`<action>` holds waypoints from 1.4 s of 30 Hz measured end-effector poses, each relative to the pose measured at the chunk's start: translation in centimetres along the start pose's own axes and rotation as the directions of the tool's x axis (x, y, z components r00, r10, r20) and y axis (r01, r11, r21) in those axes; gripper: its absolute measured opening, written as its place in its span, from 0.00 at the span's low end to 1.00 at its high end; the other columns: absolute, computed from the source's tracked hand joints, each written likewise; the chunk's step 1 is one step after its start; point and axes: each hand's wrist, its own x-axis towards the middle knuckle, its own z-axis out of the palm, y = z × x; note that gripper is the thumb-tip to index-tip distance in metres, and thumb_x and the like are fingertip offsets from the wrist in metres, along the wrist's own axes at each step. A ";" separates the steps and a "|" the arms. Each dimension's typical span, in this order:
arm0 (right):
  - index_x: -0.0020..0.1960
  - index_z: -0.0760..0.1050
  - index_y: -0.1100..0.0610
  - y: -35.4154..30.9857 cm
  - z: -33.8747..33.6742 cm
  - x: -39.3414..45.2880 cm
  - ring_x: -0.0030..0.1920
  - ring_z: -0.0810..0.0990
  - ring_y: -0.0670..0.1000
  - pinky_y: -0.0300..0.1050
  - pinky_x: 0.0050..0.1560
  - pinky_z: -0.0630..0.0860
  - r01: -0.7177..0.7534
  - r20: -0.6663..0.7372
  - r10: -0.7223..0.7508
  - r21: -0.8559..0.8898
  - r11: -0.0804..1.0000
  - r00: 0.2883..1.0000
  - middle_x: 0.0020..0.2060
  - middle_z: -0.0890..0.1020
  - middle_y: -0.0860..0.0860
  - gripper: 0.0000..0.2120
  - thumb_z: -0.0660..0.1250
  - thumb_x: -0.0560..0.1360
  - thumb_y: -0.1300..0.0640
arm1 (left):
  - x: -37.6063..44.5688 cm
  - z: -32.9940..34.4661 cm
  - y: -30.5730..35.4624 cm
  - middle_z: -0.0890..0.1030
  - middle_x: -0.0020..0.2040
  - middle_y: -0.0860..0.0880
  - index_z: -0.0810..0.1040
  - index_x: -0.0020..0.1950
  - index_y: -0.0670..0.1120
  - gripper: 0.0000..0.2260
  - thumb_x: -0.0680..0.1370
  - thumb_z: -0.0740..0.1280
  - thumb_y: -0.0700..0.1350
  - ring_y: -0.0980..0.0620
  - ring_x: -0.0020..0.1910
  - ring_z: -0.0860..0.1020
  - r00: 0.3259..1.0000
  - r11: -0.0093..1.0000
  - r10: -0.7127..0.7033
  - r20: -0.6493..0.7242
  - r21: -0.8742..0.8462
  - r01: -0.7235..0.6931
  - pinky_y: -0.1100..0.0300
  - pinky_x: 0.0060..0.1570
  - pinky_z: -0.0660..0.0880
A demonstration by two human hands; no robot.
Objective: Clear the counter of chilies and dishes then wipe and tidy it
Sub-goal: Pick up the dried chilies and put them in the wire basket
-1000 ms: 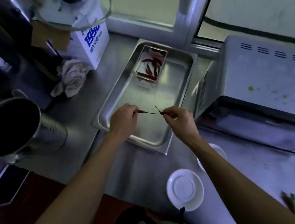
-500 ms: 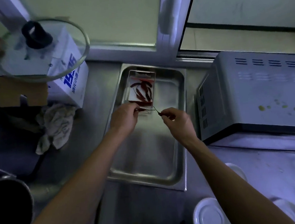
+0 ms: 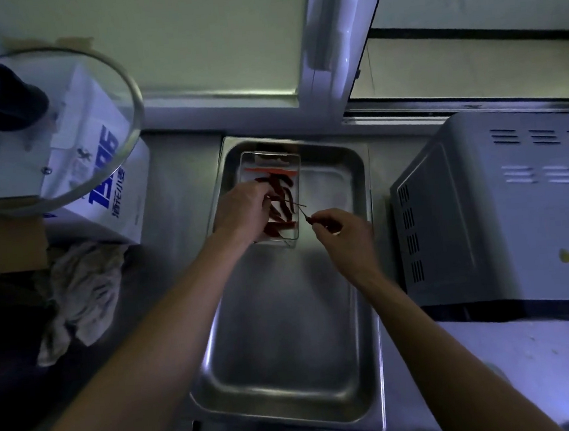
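Chilies [image 3: 277,212] lie heaped in the clear box [image 3: 296,193] at the far end of the steel tray [image 3: 288,352], mostly pointing away from the person. Left hand [image 3: 241,212] rests over the box's near-left side, fingers curled into the pile. Just right of the box, the right hand [image 3: 343,232] pinches a thin stem [image 3: 305,215] that slants up-left toward the box, so this hand looks nearer to dropping in.

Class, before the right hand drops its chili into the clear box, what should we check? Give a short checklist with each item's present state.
1. Right hand pinches a chili by the stem: ok.
2. Chili over the box: not ok, just beside its right edge.
3. Box sits inside the tray: ok.
4. Left hand out of the box: not ok, fingers over it.
5. Left hand's chili released: cannot tell.
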 end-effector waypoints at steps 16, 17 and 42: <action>0.50 0.84 0.52 1.7 0.9 3.2 0.45 0.81 0.38 0.28 0.43 0.74 -0.045 -0.015 0.046 0.041 0.998 0.999 0.43 0.84 0.40 0.07 0.70 0.76 0.62 | 0.3 2.8 -2.4 0.82 0.52 0.46 0.82 0.56 0.44 0.08 0.78 0.68 0.40 0.45 0.54 0.76 0.998 0.999 0.053 0.045 0.004 -0.053 0.49 0.51 0.75; 0.50 0.84 0.53 1.6 1.1 3.5 0.44 0.81 0.39 0.28 0.43 0.74 -0.038 -0.011 0.039 0.037 0.999 0.999 0.43 0.84 0.41 0.07 0.70 0.76 0.62 | 0.1 2.6 -2.5 0.82 0.52 0.46 0.82 0.55 0.44 0.08 0.77 0.68 0.40 0.45 0.54 0.76 0.997 0.998 0.060 0.044 0.004 -0.060 0.48 0.51 0.75; 0.54 0.83 0.55 -1.7 5.1 6.3 0.50 0.80 0.52 0.56 0.53 0.78 0.214 0.087 -0.196 -0.334 0.918 0.977 0.48 0.85 0.51 0.08 0.69 0.76 0.60 | -4.9 0.5 -3.5 0.80 0.59 0.46 0.80 0.60 0.43 0.11 0.78 0.69 0.42 0.45 0.62 0.75 0.996 0.999 0.011 0.086 -0.043 -0.007 0.44 0.55 0.76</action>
